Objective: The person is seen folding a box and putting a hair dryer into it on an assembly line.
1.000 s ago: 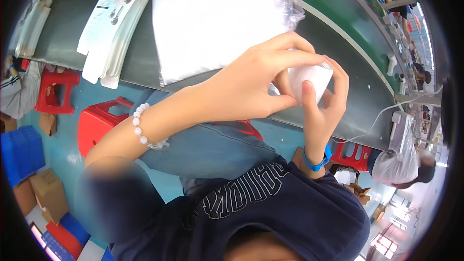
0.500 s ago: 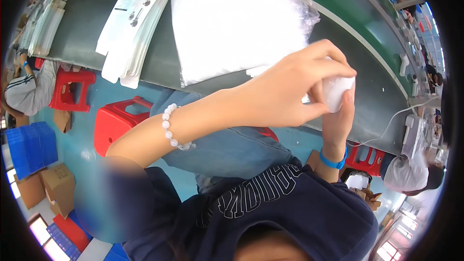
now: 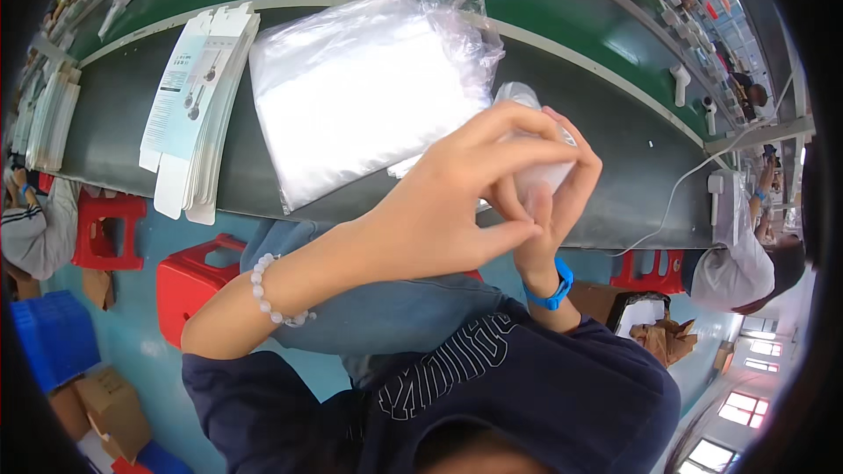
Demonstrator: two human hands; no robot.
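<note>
Over the table's near edge, my two hands meet around a white, rounded object (image 3: 537,177), whose exact kind is mostly hidden by fingers. Clear plastic (image 3: 518,94) sticks out beyond it on the far side. My left hand (image 3: 461,180), with a beaded bracelet at its wrist, reaches across from the left; its fingers curl over the object's top and side. From below and the right, my right hand (image 3: 566,197), wearing a blue wristband, wraps round the same object. Left of both hands lies a stack of clear plastic bags (image 3: 360,92), partly behind my left hand.
Flattened printed boxes (image 3: 189,96) lie in a stack at the table's left. A white cable (image 3: 672,202) runs across the right side. Red stools (image 3: 198,285) stand below the table edge. Co-workers sit at both sides, and a white handheld device (image 3: 680,85) lies on the far green strip.
The view has shifted, so the table things appear further left and lower. My fingers have moved around the white object, and clear plastic now shows beyond it.
</note>
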